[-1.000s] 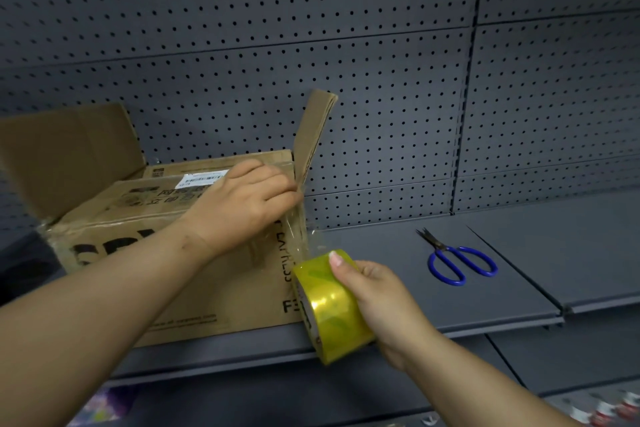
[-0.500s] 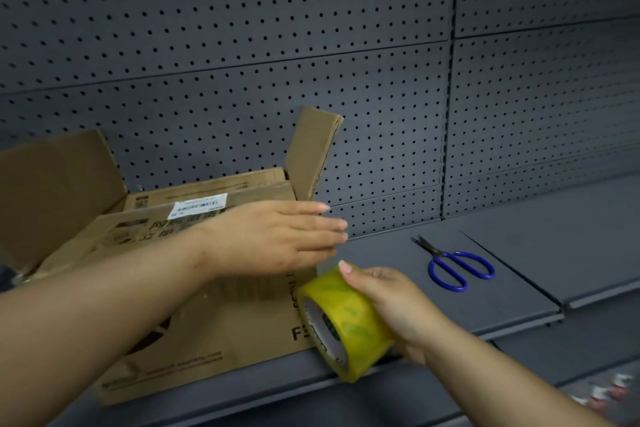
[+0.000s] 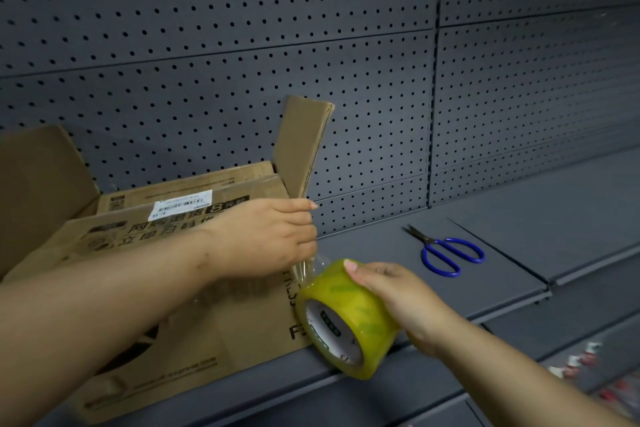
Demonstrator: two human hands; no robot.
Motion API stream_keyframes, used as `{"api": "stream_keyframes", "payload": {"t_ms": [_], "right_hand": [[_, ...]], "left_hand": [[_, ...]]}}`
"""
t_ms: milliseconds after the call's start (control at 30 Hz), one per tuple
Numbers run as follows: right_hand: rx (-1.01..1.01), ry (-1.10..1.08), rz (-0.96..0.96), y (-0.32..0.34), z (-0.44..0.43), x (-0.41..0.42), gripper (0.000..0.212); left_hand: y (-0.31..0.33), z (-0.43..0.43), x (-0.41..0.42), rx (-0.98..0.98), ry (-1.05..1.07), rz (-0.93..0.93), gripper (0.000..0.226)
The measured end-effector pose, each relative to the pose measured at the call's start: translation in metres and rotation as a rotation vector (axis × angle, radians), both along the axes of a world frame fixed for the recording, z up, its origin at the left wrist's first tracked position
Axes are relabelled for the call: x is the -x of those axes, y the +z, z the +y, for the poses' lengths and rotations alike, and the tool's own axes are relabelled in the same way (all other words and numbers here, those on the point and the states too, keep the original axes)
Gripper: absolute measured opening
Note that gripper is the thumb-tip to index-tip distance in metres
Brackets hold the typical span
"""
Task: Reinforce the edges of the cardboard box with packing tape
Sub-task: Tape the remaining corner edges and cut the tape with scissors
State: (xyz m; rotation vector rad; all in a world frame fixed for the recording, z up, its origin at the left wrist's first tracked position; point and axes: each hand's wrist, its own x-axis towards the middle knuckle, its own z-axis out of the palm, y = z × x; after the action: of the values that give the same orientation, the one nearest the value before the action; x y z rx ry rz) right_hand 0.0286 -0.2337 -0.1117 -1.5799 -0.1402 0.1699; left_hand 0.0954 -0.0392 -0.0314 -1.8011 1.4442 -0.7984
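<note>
We're looking down at the cardboard box (image 3: 225, 322). It sits on the dark grey shelf (image 3: 363, 250), hard against the pegboard wall (image 3: 242, 45), with its near bottom edge close to the shelf's front lip. The top is open, with one flap (image 3: 304, 142) standing up on the right and a wider flap (image 3: 38, 177) leaning back on the left. A white barcode label (image 3: 180, 208) shows on a folded panel.

The left hand (image 3: 273, 236) reaches across the box front to its upper right corner. We see the fingers (image 3: 304, 218) laid out straight and stacked, pointing right, flat against that corner rather than curled round anything. The thumb is hidden, so we cannot tell whether it pinches.

A clear, crinkled strip of tape (image 3: 308, 267) runs from under that hand down to the tape roll (image 3: 349, 308). The yellow-tinted roll is tilted with its white core facing us, and it sits just beside the box's right vertical edge at the shelf's front lip.

The right hand (image 3: 391, 295) has firm hold of the roll. Its fingers curl over the roll's top and far side, with one fingertip pressed on the upper rim.

Well apart on the right, blue-handled scissors (image 3: 450, 253) lie flat on the shelf with their blades closed and pointing back towards the wall. Down on a lower level at the far right we catch some small red and white items (image 3: 588, 367), too blurred to name.
</note>
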Motion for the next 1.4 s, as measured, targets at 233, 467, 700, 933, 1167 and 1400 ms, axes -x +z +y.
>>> {"api": "stream_keyframes", "payload": {"t_ms": [233,467,700,933,1167,1400], "right_hand": [[0.102,-0.001,0.069,-0.005,-0.003,0.001,0.031],[0.352,0.023,0.135,-0.007,0.009,-0.016,0.037],[0.322,0.046,0.187,-0.001,0.015,-0.024,0.031],[0.31,0.063,0.234,0.005,0.012,-0.023,0.041],[-0.018,0.3,0.394,-0.006,-0.01,-0.022,0.032],[-0.086,0.271,0.28,-0.025,-0.017,-0.013,0.042]], "left_hand": [[0.0,0.0,-0.001,-0.016,0.004,0.023,0.02],[0.001,-0.003,0.003,-0.039,0.023,-0.011,0.015],[-0.015,-0.006,0.011,0.001,0.152,-0.061,0.042],[-0.03,0.003,0.018,-0.029,0.206,-0.197,0.038],[-0.027,0.0,0.013,0.059,0.136,-0.196,0.031],[-0.038,-0.001,0.013,0.081,0.208,-0.13,0.054]]}}
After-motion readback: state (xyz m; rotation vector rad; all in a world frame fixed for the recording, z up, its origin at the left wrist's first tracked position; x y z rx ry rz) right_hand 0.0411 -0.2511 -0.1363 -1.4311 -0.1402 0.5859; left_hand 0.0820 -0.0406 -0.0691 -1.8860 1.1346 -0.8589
